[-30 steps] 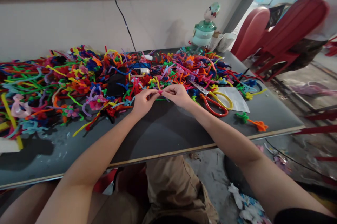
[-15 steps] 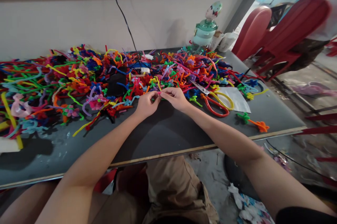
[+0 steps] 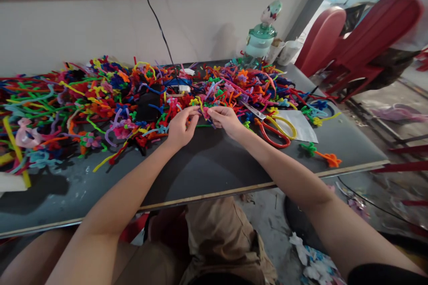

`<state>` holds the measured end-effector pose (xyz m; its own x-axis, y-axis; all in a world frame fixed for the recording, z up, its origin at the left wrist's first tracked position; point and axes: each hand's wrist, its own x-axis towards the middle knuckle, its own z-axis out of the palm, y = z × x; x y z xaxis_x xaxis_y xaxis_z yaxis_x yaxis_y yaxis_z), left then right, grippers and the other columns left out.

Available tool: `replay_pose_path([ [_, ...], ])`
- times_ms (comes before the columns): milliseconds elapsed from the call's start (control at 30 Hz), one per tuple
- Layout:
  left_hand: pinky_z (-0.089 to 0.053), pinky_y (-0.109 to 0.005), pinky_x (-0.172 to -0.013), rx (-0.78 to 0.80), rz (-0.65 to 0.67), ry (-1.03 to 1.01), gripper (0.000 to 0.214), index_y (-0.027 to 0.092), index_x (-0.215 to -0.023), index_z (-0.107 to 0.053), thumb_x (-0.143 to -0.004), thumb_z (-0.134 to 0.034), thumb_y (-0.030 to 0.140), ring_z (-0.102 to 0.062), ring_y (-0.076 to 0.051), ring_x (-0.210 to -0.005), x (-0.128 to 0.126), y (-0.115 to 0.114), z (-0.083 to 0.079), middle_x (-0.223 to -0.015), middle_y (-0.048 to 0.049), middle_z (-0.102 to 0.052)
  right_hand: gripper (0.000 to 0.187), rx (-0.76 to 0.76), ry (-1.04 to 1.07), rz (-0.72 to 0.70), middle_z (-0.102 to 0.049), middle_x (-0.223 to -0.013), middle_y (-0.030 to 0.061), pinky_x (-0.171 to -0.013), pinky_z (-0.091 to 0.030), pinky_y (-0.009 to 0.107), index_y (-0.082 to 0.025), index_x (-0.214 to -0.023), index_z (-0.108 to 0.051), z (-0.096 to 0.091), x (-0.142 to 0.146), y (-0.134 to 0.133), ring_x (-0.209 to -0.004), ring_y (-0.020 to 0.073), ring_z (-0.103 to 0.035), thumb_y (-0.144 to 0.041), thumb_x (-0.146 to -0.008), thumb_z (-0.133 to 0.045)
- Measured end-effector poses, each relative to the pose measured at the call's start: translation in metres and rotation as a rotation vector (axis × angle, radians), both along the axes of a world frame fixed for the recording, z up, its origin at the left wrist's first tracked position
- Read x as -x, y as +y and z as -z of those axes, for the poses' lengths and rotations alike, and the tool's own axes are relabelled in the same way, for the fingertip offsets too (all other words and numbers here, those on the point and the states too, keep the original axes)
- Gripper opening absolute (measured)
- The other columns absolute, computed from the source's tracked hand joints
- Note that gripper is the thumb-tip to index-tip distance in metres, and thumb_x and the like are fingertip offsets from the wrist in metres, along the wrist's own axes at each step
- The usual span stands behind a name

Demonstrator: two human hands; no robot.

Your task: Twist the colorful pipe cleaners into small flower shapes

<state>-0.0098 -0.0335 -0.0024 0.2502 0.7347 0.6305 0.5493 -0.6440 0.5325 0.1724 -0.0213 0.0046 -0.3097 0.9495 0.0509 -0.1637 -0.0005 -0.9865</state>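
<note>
Both of my hands meet in front of a heap of colourful pipe cleaners on the dark table. My right hand (image 3: 226,122) pinches a small bent pink pipe-cleaner piece (image 3: 205,113) between thumb and fingers. From the other side, my left hand (image 3: 182,128) has thumb and fingertips closed at the piece's left edge, where a bit of purple shows. Its exact shape is partly covered by my fingers. Right of my right hand lie scissors (image 3: 276,131) with one red and one yellow handle loop, their blades pointing into the heap.
The pipe-cleaner heap (image 3: 100,97) runs along the wall. A clear plastic bag (image 3: 301,125) lies under the scissors, and a green and orange pipe-cleaner flower (image 3: 331,160) sits near the right edge. Behind stand a green-lidded bottle (image 3: 261,39) and paper cups (image 3: 289,53). Red chairs (image 3: 374,39) are at right.
My hands have drawn slightly apart, the left one shifting a little left and up. The pink piece between them now shows more clearly. Scissors and heap look the same.
</note>
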Motion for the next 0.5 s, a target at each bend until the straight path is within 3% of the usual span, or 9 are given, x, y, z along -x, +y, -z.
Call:
replay_pose_path([
  [100,-0.053,-0.024,-0.063,0.274,0.081,-0.149,0.037,0.016,-0.096,-0.07,-0.09,-0.056,0.049,-0.069,-0.016,-0.077,-0.01,-0.004,0.003,-0.087,-0.0066,-0.075,0.054,-0.018,0.015,0.045,-0.049,-0.053,-0.0058,-0.036,-0.024,0.021,-0.016,-0.067,-0.06,-0.005,0.001,-0.003,-0.038,0.0028,-0.036,-0.068,-0.062,-0.075],
  [167,-0.051,-0.023,-0.059,0.374,0.116,-0.241,0.041,0.016,-0.089,-0.071,-0.085,-0.061,0.055,-0.067,-0.015,-0.072,-0.015,-0.004,0.006,-0.083,-0.0057,-0.074,0.053,-0.053,0.001,0.075,-0.051,-0.052,-0.0051,-0.037,-0.027,0.021,-0.016,-0.068,-0.062,-0.006,0.002,-0.005,-0.038,0.0037,-0.039,-0.068,-0.063,-0.074],
  [300,-0.047,-0.022,-0.054,0.437,0.1,-0.388,0.041,0.016,-0.089,-0.07,-0.079,-0.067,0.056,-0.064,-0.013,-0.067,-0.019,-0.002,0.011,-0.083,-0.0059,-0.074,0.05,-0.154,-0.041,0.191,-0.05,-0.048,-0.0059,-0.04,-0.031,0.021,-0.016,-0.073,-0.066,-0.002,0.007,-0.006,-0.04,0.0044,-0.04,-0.066,-0.069,-0.071],
  [500,-0.044,-0.022,-0.051,0.421,0.056,-0.413,0.037,0.017,-0.083,-0.071,-0.077,-0.071,0.053,-0.061,-0.013,-0.065,-0.018,0.0,0.011,-0.08,-0.0051,-0.072,0.052,-0.217,-0.056,0.252,-0.052,-0.05,-0.0048,-0.043,-0.035,0.022,-0.015,-0.077,-0.071,0.007,0.012,-0.006,-0.043,0.0047,-0.041,-0.066,-0.069,-0.071],
])
